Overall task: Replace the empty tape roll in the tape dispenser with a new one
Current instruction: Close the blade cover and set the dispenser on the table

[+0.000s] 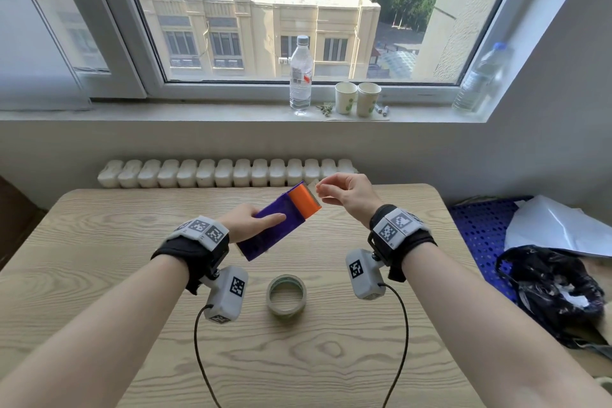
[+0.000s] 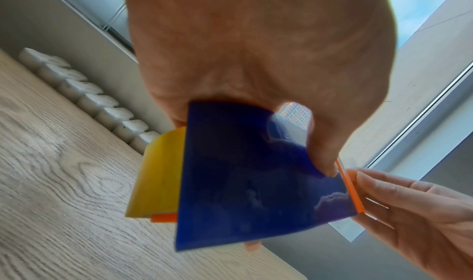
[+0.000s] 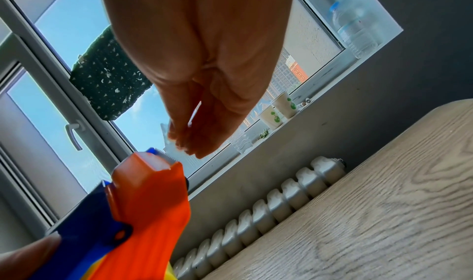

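A tape roll [image 1: 286,297] lies flat on the wooden table [image 1: 99,275] below both raised wrists, the left hand [image 1: 251,220] grips the purple and orange tape dispenser [image 1: 280,219] in the air, and beyond its serrated end the right hand [image 1: 347,194] pinches a clear tape end [image 3: 169,140].
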The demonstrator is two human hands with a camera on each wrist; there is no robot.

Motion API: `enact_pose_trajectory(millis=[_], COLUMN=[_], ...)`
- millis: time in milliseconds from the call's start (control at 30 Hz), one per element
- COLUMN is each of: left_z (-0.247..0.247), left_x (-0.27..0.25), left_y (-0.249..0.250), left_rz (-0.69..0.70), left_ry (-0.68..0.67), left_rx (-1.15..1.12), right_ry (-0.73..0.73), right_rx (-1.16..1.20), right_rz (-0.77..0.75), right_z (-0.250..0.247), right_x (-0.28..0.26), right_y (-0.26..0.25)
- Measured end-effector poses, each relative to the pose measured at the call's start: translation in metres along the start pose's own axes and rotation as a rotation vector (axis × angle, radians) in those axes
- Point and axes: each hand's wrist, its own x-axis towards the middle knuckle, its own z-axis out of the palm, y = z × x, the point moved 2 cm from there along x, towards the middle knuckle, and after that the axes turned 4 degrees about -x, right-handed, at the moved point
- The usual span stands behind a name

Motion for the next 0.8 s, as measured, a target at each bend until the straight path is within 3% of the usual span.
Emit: enact_pose_trajectory(millis=[300,533,800], left_z=[0.0,-0.002,-0.004], left_x=[0.0,0.0,0.003], left_y=[0.003,0.009,0.009], left_rz=[0.033,0.076,0.072], left_ry=[0.111,0.108,0.09], left_rx=[0.058,0.048,0.051], right_ry=[-0.041,-0.13,0.057], right_rx=[-0.005,0.145,-0.124], right_rz=[0.049,0.131,0.037], right_z=[0.0,-0.001,-0.002], right_x=[-0.007,-0.009,-0.002], right_y=[-0.005,-0.014,-0.014])
